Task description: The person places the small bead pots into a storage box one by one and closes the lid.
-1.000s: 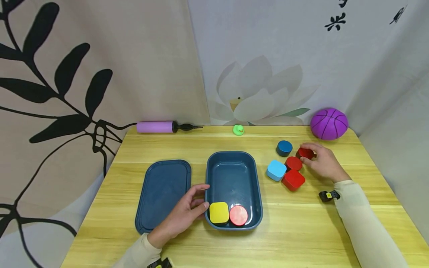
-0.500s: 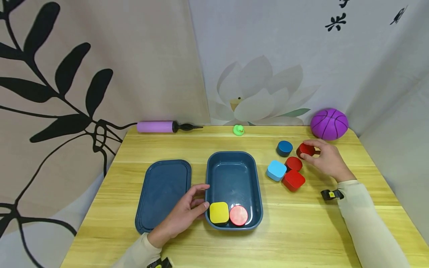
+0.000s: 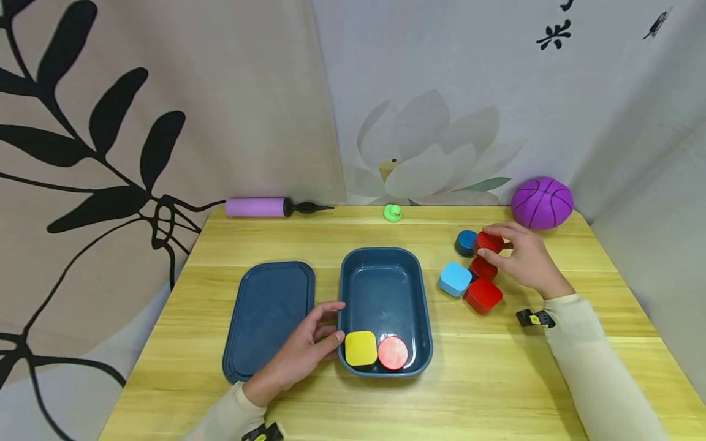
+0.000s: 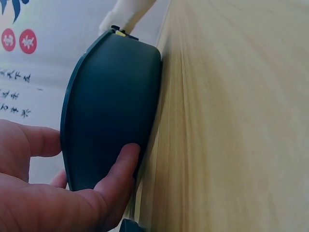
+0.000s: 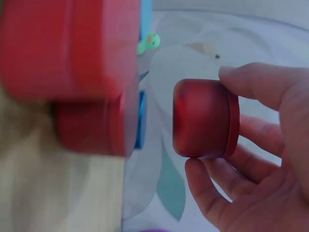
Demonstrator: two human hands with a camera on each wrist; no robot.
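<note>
Fingers of the left hand (image 3: 298,355) are loosely bent and spread, holding nothing between them; their tips touch the dark blue box (image 3: 386,294) at its 9 o'clock wall, and the left wrist view shows 1 tip at the rim and another pressed against the outer side. The pale left sleeve (image 3: 228,416) enters from 7 o'clock, cut off by the bottom edge. Inside the box, toward 6 o'clock, sit a yellow block (image 3: 361,348) and a pink disc (image 3: 393,353). At the box's 9 o'clock lies the dark blue lid (image 3: 270,306), partly hidden by the hand.

Farther off, the right hand (image 3: 529,260) reaches in from 4 o'clock, its thumb and fingers parted just enough to pinch a red round piece (image 3: 488,242), raised off the table at the box's 2 o'clock. That piece partly covers a dark blue round piece (image 3: 465,243) and a 2nd red round piece (image 3: 483,270); nearer are a red square block (image 3: 483,296) and a light blue block (image 3: 455,279).

Along the far edge: a purple pump (image 3: 256,207) at 10 o'clock, a green duck (image 3: 393,212) at 12, a purple ball (image 3: 542,203) at 2. Black characters (image 3: 554,35) on the curtain are too small to read; 2 red circles (image 4: 28,41) bear sideways white characters.
</note>
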